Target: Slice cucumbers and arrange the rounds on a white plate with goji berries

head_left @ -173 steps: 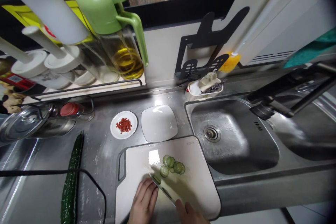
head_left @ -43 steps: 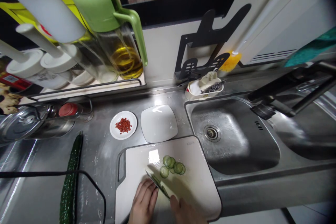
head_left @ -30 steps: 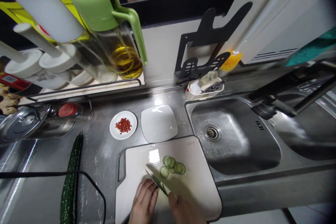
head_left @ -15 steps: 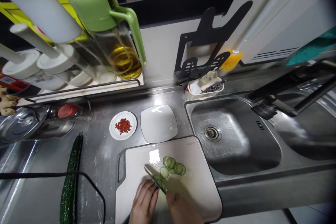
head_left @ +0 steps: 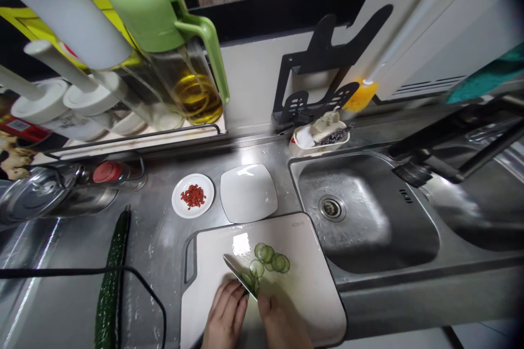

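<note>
**Knife edge right beside my curled fingers**

My right hand point(head_left: 282, 322) is closed round the handle of the knife point(head_left: 234, 269), near the middle of the cutting board's point(head_left: 313, 305) near edge. Blade slants toward the far-left corner. My left hand point(head_left: 226, 313) sits left of it, fingers bent and bunched; what they grip underneath is mostly hidden, can't tell. Fresh slices point(head_left: 246, 278) lie against the blade's right side; loose cucumber slices point(head_left: 279, 263) lie right of the board's middle. Whole cucumber point(head_left: 108, 305) is off the board's left edge, on the counter point(head_left: 155, 262).

Risks, my judgement: a nick, if a left fingertip creeps under the edge. Wet board could let the piece skid, giving uneven cuts. Slices sticking to the blade could get dragged or roll. A hard sweep right could send some over the board's right edge into the sink point(head_left: 393, 240).
</note>
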A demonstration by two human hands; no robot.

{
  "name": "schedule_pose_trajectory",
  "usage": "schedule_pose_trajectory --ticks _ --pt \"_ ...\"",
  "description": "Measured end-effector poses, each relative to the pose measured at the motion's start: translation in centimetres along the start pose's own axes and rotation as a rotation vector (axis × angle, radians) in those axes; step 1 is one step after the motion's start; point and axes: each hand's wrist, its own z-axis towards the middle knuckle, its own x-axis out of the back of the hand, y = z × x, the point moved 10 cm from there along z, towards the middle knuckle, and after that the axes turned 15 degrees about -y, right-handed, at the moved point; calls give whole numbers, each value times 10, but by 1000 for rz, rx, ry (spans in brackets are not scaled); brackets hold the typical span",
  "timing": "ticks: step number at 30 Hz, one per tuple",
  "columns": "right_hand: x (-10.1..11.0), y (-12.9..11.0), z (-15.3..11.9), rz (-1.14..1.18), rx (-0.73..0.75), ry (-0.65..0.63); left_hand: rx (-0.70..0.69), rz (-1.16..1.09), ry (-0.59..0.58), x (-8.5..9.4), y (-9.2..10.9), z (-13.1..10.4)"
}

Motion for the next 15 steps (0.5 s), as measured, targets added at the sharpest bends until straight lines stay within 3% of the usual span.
schedule_pose_trajectory --ticks 5,9,12,15 --pt "3 5 1 -27 -36 -94 28 36 -72 -7 -2 -2" --pt "-9 17 5 35 -25 -108 164 120 -166 -14 -15 -12" --pt "-7 27 -1 70 -5 10 252 109 -207 -14 -28 -19" --pt "6 39 -15 137 -26 192 356 52 -163 4 -45 -20"
